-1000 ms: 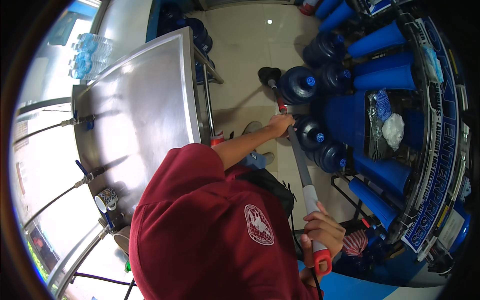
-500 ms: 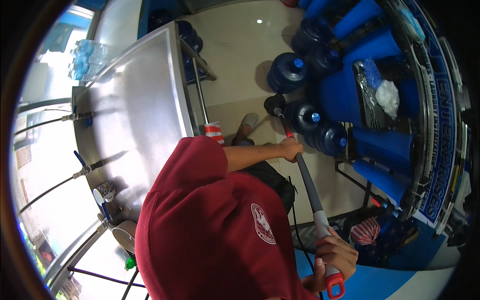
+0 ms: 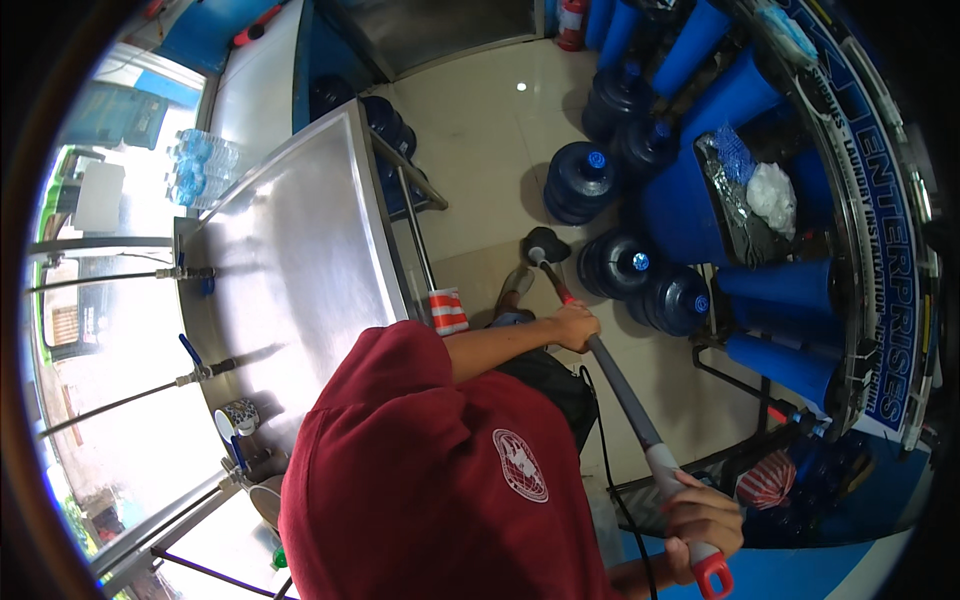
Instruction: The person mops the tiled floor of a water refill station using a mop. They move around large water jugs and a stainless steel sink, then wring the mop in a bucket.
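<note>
A mop with a long grey handle point(image 3: 622, 395) runs slantwise across the view. Its dark mop head point(image 3: 543, 245) is on the tiled floor, beside my shoe point(image 3: 515, 290) and close to a blue water jug point(image 3: 612, 262). My left hand point(image 3: 577, 327) is closed round the handle's upper stretch, just behind a red collar. Lower right, my right hand point(image 3: 703, 517) grips the pale grey end of the handle, near its red hanging loop point(image 3: 713, 576).
A steel table point(image 3: 300, 220) with valves and pipes stands at left. More capped jugs point(image 3: 580, 182) line the right side, before blue cylinders point(image 3: 780, 370) and a rack. A red-and-white striped cup-like object point(image 3: 447, 311) is by the table leg. A black cord point(image 3: 605, 440) hangs near me.
The view has shifted, so the room sits lower in the picture. The mop head has come slightly back and left from the jugs. My right hand has swung the handle end rightward.
</note>
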Demonstrator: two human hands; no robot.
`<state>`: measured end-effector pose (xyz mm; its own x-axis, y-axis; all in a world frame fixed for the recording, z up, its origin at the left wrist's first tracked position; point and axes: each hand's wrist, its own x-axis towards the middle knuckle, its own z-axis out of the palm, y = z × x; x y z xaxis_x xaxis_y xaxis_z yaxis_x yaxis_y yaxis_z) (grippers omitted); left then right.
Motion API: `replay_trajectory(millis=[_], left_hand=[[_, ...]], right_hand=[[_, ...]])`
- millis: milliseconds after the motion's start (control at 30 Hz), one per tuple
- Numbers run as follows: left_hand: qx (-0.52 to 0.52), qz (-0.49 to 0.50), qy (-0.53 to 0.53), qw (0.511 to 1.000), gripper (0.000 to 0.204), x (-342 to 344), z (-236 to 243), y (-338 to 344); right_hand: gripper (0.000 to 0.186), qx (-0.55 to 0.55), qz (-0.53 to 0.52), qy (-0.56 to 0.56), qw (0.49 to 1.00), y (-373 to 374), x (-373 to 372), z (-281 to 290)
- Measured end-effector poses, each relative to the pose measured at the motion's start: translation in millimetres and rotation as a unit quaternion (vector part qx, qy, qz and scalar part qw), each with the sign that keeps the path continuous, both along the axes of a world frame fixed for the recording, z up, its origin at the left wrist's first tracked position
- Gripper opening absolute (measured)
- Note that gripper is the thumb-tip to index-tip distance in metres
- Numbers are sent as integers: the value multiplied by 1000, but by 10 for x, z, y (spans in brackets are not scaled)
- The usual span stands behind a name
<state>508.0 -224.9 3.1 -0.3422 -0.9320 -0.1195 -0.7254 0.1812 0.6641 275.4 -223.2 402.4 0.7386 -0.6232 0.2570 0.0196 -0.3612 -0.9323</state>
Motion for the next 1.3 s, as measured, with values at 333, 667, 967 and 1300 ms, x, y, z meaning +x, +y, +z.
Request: replay_trajectory(millis=[333, 667, 967, 1300], left_hand=[[82, 51, -149, 984, 36, 1418, -396, -16], [55, 238, -116, 963, 15, 2718, -829, -622], [108, 321, -181, 923, 20, 4722, -1132, -1573], [28, 267, -225, 937, 40, 5645, -1033, -2505]], right_hand=[[18, 58, 43, 90, 993, -73, 688, -722], [14, 40, 102, 147, 983, -828, 1958, -1111], [15, 51, 104, 126, 985, -1501, 3950, -1586], [15, 57, 120, 188, 973, -2156, 4753, -1441]])
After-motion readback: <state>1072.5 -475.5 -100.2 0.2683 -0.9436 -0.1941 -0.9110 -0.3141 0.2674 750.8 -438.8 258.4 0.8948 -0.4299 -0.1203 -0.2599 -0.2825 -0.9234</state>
